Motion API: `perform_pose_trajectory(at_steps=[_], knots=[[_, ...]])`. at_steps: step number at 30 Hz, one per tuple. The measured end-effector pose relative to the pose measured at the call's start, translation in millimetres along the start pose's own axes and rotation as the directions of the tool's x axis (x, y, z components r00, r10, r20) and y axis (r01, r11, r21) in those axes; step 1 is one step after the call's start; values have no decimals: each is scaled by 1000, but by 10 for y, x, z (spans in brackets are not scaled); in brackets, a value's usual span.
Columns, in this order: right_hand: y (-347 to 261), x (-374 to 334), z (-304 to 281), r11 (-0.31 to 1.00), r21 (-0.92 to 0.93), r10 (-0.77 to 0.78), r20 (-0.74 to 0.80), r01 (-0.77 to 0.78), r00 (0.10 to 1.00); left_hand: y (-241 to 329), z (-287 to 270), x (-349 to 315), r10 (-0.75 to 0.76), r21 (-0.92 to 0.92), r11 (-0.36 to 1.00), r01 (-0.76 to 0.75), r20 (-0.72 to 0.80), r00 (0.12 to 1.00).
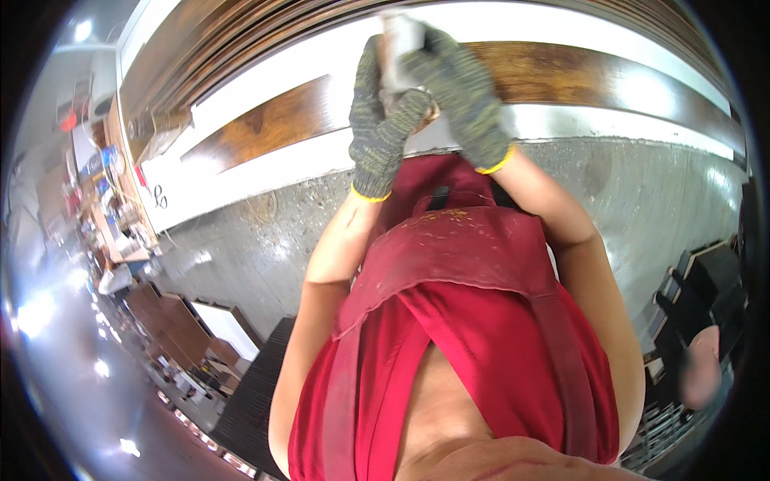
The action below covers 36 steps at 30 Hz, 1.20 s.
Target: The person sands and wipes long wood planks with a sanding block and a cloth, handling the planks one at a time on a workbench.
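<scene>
My two hands meet above a white worktop, both in dark green-grey knit gloves with yellow cuffs. A small white piece with a brownish left edge is between them, blurred, so its kind cannot be told. My left hand has its fingers closed round the lower left of that piece, its thumb pointing inward. From the right, my right hand grips the piece's upper side, its fingertips smeared by motion. Under the hands lies a long brown stained wood board, which runs left and right across the worktop.
Long dark brown mouldings are stacked along the far side. A clear plastic bag lies by the worktop's left end. Panels and a cluttered bench stand at left. Another person is at the lower right, among black items.
</scene>
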State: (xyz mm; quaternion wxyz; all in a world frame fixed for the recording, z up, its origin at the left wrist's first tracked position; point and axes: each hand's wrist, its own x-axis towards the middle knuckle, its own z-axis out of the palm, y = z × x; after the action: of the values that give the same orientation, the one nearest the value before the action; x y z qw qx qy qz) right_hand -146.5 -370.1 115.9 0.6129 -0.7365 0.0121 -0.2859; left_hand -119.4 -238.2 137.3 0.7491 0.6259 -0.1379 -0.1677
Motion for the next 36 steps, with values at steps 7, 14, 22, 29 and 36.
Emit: perform_pose_trajectory(at_steps=[7,14,22,29,36], knots=[[-205,-92,473,949,294,68,170,-117,983,111,-568,-115,51,225,974,-17,-143,988],[210,-129,639,471,-879,176,167,66,970,-198,-1556,407,109,465,885,38,-286,952],[1104,69,-916,491,-844,-19,238,217,971,-605,-1965,412,208,644,759,-91,-107,972],[1028,187,-2058,-186,-982,-161,9,-21,987,-503,-1976,499,137,698,714,-63,-51,989],[655,-469,1353,955,-276,-123,-22,112,992,-514,-1688,708,-15,246,969,18,-16,1000]])
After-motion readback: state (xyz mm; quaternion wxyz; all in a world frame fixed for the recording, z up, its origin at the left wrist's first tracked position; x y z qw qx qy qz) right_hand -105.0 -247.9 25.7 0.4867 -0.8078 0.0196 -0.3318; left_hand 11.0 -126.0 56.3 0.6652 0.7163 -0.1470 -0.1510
